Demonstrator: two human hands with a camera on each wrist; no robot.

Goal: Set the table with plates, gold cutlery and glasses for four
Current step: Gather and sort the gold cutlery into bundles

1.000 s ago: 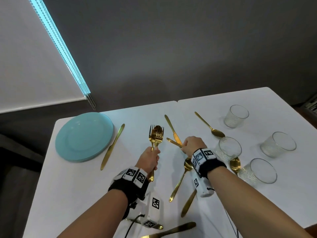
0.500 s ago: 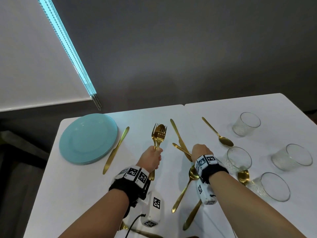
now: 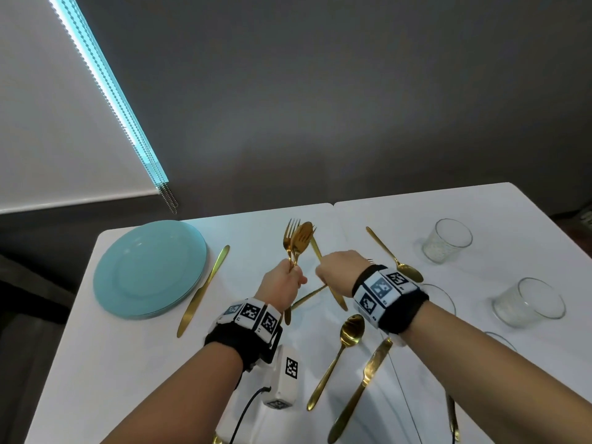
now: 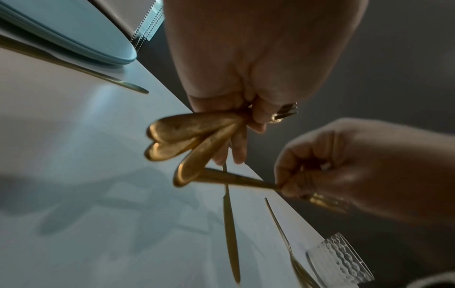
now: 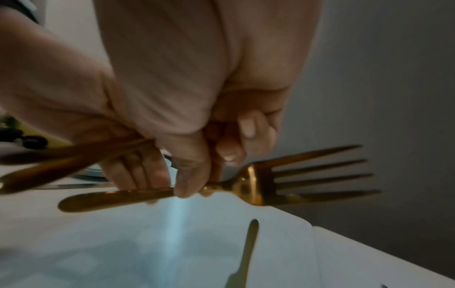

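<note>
My left hand (image 3: 282,282) grips a bunch of gold forks (image 3: 296,240) upright above the white table (image 3: 96,363); their handle ends (image 4: 187,132) fan out below the fist. My right hand (image 3: 339,274) pinches one gold fork (image 5: 258,185) at its neck, held level, its handle tip pointing at the left hand's bunch. A stack of teal plates (image 3: 149,267) lies at the far left with a gold knife (image 3: 205,288) beside it. Clear glasses (image 3: 447,240) (image 3: 528,302) stand at the right.
On the table lie a gold knife (image 3: 331,283) under my hands, a spoon (image 3: 392,256) to the right, and a spoon (image 3: 338,357) and knife (image 3: 360,389) nearer to me. A dark wall rises behind the table's far edge, with a window blind at upper left.
My right hand has lifted a fork off the table and carried it left, toward the bunch in the left hand. The left hand has held its forks steady.
</note>
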